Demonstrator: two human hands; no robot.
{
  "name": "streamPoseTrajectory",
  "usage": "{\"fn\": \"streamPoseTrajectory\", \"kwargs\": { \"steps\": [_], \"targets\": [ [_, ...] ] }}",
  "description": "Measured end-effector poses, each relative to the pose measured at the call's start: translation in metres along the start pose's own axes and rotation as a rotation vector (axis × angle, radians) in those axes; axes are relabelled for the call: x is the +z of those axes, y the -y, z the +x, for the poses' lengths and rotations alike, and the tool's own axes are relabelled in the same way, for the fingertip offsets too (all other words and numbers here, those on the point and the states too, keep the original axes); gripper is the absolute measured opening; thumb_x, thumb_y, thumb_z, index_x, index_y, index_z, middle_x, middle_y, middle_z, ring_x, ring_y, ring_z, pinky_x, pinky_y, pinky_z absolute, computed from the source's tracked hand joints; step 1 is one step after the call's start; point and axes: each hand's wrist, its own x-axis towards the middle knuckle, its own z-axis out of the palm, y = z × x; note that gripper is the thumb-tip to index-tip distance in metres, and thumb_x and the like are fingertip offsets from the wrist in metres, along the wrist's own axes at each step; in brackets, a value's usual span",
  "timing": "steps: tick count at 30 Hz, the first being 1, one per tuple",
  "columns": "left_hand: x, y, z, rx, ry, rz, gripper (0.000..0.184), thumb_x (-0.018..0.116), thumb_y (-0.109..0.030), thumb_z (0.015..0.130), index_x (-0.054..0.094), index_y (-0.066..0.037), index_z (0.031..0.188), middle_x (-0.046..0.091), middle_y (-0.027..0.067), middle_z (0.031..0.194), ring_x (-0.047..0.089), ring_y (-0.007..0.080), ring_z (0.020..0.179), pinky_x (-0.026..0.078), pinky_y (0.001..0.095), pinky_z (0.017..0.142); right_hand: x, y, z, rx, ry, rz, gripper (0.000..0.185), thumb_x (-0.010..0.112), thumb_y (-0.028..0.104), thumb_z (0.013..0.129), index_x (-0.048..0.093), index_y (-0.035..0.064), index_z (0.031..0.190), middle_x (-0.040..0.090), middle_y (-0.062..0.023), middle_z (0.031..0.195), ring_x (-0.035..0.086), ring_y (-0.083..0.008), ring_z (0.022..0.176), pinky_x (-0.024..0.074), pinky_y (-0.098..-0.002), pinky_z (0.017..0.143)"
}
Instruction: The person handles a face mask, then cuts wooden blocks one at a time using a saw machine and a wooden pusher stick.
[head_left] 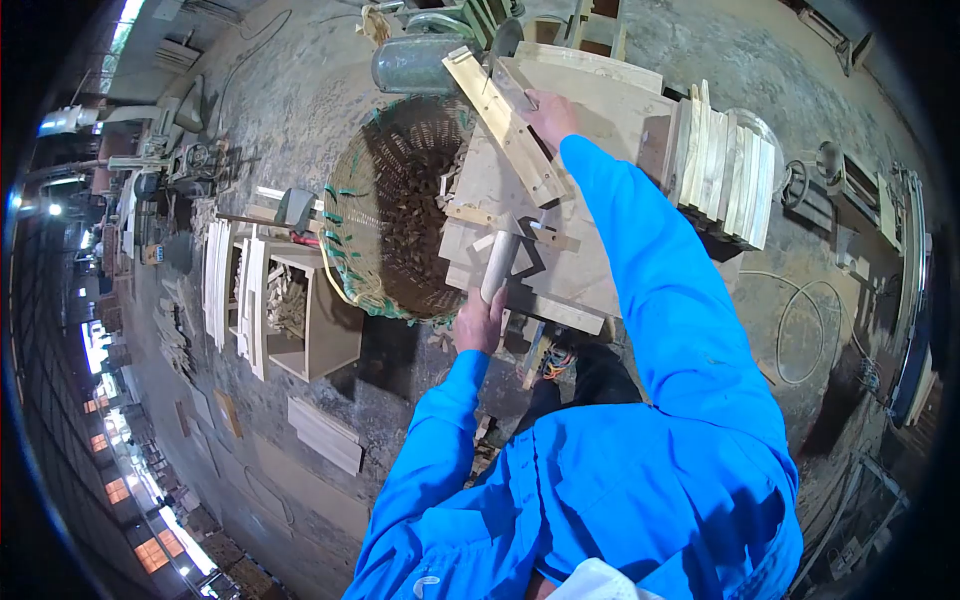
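Observation:
My left hand (480,320) is closed around the near end of a pale wooden piece (500,262), which points away from me over the worktable (625,185). The piece's far end is by a small wooden strip (470,215) and a dark angled metal bracket (532,250). Farther forward, my right hand (553,122) is closed at the right edge of a long wooden board (505,125) with metal fittings, lying slantwise across the table. Part of its grip is hidden by the hand itself.
Left of the table stands a large woven basket (350,215) holding wood offcuts. Stacked wooden strips (725,170) are at the table's right. A wooden box (325,325) with pieces inside sits at the left. A hose (785,330) loops on the floor.

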Motion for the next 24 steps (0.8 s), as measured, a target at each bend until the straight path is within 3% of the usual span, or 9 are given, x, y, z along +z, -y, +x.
{"fn": "streamPoseTrajectory", "kwargs": {
  "steps": [2, 5, 10, 12, 16, 19, 21, 24],
  "targets": [
    [0.002, 0.005, -0.001, -0.014, -0.006, 0.033, 0.056, 0.057, -0.058, 0.101, 0.063, -0.002, 0.106, 0.071, 0.0308, 0.093, 0.068, 0.0516, 0.090, 0.052, 0.0593, 0.077, -0.006, -0.004, -0.015, -0.066, -0.220, -0.075, 0.036, 0.071, 0.029, 0.091, 0.073, 0.0083, 0.120, 0.069, -0.0185, 0.116, 0.066, -0.0397, 0.112, 0.0543, -0.0507, 0.095],
    [0.002, 0.016, -0.011, 0.035, -0.032, 0.009, 0.055, 0.058, -0.055, 0.101, 0.061, -0.001, 0.110, 0.071, 0.0312, 0.091, 0.068, 0.0520, 0.088, 0.050, 0.0615, 0.077, -0.021, -0.011, -0.044, -0.190, -0.257, -0.307, 0.034, 0.074, 0.027, 0.088, 0.073, 0.0086, 0.116, 0.066, -0.0170, 0.111, 0.066, -0.0382, 0.107, 0.0554, -0.0507, 0.092],
    [-0.003, 0.029, -0.036, 0.045, -0.040, -0.006, 0.055, 0.058, -0.055, 0.101, 0.059, 0.000, 0.109, 0.070, 0.0312, 0.091, 0.067, 0.0522, 0.087, 0.049, 0.0625, 0.076, -0.027, -0.004, -0.118, -0.302, -0.169, -0.167, 0.029, 0.074, 0.025, 0.089, 0.072, 0.0081, 0.113, 0.065, -0.0159, 0.105, 0.066, -0.0376, 0.101, 0.0555, -0.0504, 0.089],
    [-0.005, 0.039, -0.047, 0.036, -0.024, 0.017, 0.055, 0.058, -0.054, 0.101, 0.059, 0.000, 0.107, 0.070, 0.0314, 0.092, 0.067, 0.0528, 0.086, 0.049, 0.0622, 0.076, -0.026, -0.009, -0.132, -0.136, -0.264, 0.056, 0.027, 0.072, 0.024, 0.090, 0.073, 0.0064, 0.110, 0.067, -0.0177, 0.104, 0.066, -0.0401, 0.100, 0.0546, -0.0507, 0.089],
    [-0.011, 0.048, -0.065, 0.060, -0.041, 0.009, 0.055, 0.056, -0.056, 0.102, 0.058, -0.001, 0.103, 0.070, 0.0317, 0.088, 0.067, 0.0534, 0.086, 0.049, 0.0629, 0.074, -0.011, -0.036, -0.126, -0.080, -0.306, 0.071, 0.026, 0.071, 0.024, 0.092, 0.074, 0.0046, 0.108, 0.069, -0.0205, 0.106, 0.066, -0.0427, 0.101, 0.0534, -0.0521, 0.090],
    [-0.009, 0.064, -0.079, 0.032, -0.025, 0.032, 0.055, 0.057, -0.056, 0.102, 0.058, -0.001, 0.103, 0.070, 0.0317, 0.086, 0.067, 0.0533, 0.084, 0.050, 0.0627, 0.074, -0.007, -0.024, -0.125, -0.092, -0.269, 0.029, 0.026, 0.068, 0.025, 0.094, 0.073, 0.0038, 0.108, 0.069, -0.0218, 0.108, 0.066, -0.0437, 0.104, 0.0526, -0.0531, 0.090],
    [-0.007, 0.078, -0.090, 0.040, -0.033, 0.024, 0.055, 0.057, -0.056, 0.102, 0.058, -0.001, 0.101, 0.070, 0.0318, 0.086, 0.068, 0.0527, 0.083, 0.051, 0.0619, 0.074, -0.007, -0.002, -0.128, -0.009, -0.020, -0.064, 0.033, 0.070, 0.032, 0.094, 0.073, 0.0021, 0.107, 0.069, -0.0227, 0.109, 0.066, -0.0434, 0.106, 0.0528, -0.0524, 0.093],
    [-0.006, 0.089, -0.099, 0.070, -0.061, 0.004, 0.056, 0.056, -0.057, 0.101, 0.059, -0.001, 0.100, 0.070, 0.0319, 0.087, 0.068, 0.0520, 0.083, 0.052, 0.0610, 0.073, 0.001, 0.021, -0.137, 0.034, -0.029, -0.088, 0.043, 0.073, 0.041, 0.090, 0.073, 0.0002, 0.105, 0.069, -0.0240, 0.111, 0.067, -0.0433, 0.107, 0.0531, -0.0517, 0.094]
  ]
}}
